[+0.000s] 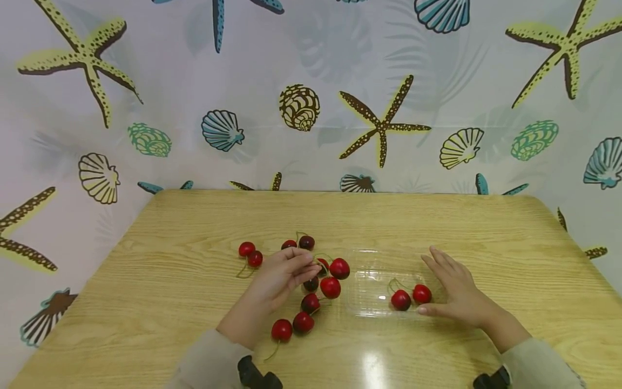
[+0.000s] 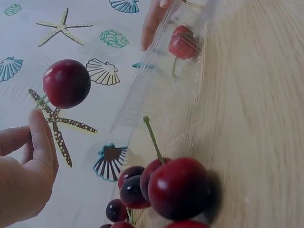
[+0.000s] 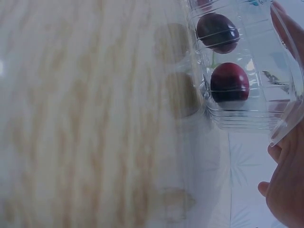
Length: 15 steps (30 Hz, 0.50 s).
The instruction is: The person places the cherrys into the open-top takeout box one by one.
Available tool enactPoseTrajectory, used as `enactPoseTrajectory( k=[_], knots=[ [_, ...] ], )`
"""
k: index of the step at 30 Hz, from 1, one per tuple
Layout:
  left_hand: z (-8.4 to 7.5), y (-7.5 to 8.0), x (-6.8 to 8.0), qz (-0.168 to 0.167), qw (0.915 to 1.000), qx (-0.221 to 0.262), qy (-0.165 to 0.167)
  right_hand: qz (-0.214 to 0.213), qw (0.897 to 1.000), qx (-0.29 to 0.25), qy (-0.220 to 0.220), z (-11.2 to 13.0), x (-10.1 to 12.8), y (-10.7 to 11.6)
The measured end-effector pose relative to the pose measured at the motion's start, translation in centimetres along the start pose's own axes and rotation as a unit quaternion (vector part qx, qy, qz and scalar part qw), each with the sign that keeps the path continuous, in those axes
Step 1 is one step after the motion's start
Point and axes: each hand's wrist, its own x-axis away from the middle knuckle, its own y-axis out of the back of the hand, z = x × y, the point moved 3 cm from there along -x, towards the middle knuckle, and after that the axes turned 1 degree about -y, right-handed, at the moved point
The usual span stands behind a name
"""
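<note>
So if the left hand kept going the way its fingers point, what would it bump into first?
Probably the red cherries lying just past its fingertips, before the clear plastic tray. The left hand points right across the table, though it seems to pinch a cherry stem, and depth is hard to judge.

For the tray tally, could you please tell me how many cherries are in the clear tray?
2: one cherry and a second cherry lie side by side in the clear tray, beside the right hand. None seems hidden.
</note>
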Motion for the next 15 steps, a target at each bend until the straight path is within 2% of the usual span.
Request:
enactPoseTrajectory(
  k=[7, 15],
  knots=[
    [0.2, -1.4, -0.8, 0.002, 0.9999, -0.010, -0.007, -0.002, 1.000, -0.001, 0.003, -0.1, -0.1, -0.1],
    [0.5, -3.2, -1.6, -0.004, 1.0000, 0.000, 0.001, -0.002, 1.000, 0.001, -0.001, 0.0, 0.0, 0.0]
  ],
)
